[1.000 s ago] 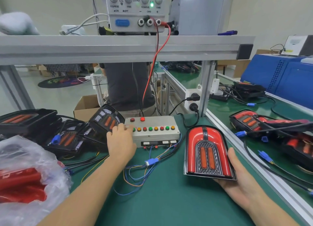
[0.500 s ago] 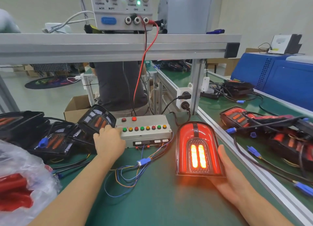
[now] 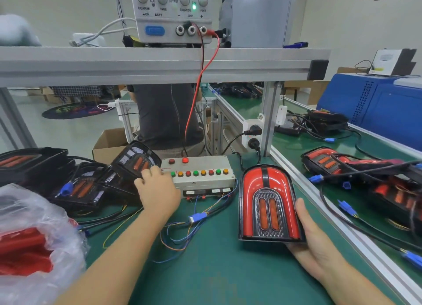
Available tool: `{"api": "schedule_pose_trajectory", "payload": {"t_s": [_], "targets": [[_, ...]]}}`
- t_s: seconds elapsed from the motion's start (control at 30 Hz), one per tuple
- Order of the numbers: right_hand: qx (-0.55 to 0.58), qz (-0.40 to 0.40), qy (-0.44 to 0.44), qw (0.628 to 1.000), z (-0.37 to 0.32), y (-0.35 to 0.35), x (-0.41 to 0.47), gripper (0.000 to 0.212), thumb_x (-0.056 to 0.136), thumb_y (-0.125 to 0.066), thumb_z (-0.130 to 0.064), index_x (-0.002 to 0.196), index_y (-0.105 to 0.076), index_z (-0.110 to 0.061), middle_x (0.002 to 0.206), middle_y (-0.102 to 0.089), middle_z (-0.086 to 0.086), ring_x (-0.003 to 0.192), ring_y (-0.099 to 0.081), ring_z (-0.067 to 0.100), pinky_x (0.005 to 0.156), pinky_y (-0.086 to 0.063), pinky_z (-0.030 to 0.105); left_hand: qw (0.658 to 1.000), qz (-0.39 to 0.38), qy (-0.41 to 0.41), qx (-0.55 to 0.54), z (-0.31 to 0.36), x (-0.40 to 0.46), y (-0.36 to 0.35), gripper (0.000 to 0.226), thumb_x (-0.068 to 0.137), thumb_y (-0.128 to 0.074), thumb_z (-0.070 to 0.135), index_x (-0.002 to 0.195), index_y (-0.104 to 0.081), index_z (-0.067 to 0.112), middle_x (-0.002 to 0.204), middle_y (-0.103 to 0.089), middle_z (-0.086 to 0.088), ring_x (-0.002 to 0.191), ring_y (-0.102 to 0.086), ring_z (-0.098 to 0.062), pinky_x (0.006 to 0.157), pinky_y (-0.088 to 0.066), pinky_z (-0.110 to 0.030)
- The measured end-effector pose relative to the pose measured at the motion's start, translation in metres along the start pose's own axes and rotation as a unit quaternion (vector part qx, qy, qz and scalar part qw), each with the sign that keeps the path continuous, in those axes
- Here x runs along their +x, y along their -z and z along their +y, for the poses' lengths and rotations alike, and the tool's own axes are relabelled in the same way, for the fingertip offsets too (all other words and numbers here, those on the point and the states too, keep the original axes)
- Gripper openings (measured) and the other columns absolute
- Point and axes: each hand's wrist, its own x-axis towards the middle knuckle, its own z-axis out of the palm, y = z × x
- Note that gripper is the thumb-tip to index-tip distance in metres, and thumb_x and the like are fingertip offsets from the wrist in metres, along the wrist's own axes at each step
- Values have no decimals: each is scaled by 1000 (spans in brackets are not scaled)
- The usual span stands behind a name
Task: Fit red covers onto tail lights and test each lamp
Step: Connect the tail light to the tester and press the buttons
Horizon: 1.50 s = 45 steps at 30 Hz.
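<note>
lamp in your right hand, left hand at the button box

your right hand (image 3: 312, 243) holds the tail light (image 3: 269, 204) from below and from its right side. your thumb lies up along the lamp's right edge and the other fingers are hidden under it, so you grip it in a cupped hand. the lamp sits just to the right of the button box (image 3: 201, 174), near it but not touching. its round end points away from you and its flat end points back at you, so its long side runs from you toward the box end of the table. it leans up a little at the far end. the red cover (image 3: 251, 190) is on it, and the two orange strips in the middle look dull, not bright.

your left hand (image 3: 157, 192) rests at the left end of the button box with fingers curled. the fingertips are at the first buttons, but you cannot tell which one they press.

left of the box lie black lamps without covers (image 3: 84, 186). further left is a clear bag of red covers (image 3: 29, 243). blue plugs and thin wires (image 3: 196, 216) lie just in front of the box on the green table (image 3: 217, 277).
</note>
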Motion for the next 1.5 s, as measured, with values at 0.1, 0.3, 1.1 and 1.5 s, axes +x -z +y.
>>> {"api": "schedule_pose_trajectory", "payload": {"t_s": [0.1, 0.3, 1.1, 1.5], "targets": [[14, 1, -1, 1000, 0, 0, -1, 45, 82, -58, -51, 97, -77, -14, 106, -74, 14, 86, -74, 21, 59, -59, 27, 997, 9, -65, -51, 32, -11, -2, 79, 76, -59, 32, 147, -24, 32, 157, -12, -9, 143, -8, -31, 113, -9, -52], [25, -12, -9, 1000, 0, 3, -2, 50, 81, -59, -52, 107, -72, -11, 110, -72, 15, 93, -73, 24, 66, -60, 31, 981, -123, -72, -128, 85, -15, 2, 90, 75, -60, 42, 148, -8, 46, 158, 16, -12, 143, 18, -41, 106, 17, -63], [40, -13, -7, 999, 1, 0, 3, 48, 79, -59, -51, 99, -78, -12, 108, -73, 15, 89, -74, 23, 63, -60, 32, 980, -166, -51, -100, 86, -15, -7, 86, 79, -63, 47, 145, -8, 50, 158, 15, -6, 140, 14, -50, 103, -5, -75], [39, 12, -12, 999, 0, 1, 2, 52, 77, -62, -52, 106, -72, -10, 104, -74, 15, 87, -74, 24, 69, -56, 36, 978, -165, -37, -125, 89, -12, -7, 80, 79, -63, 35, 142, -17, 51, 158, 7, -6, 140, 11, -50, 103, -7, -75]]}}
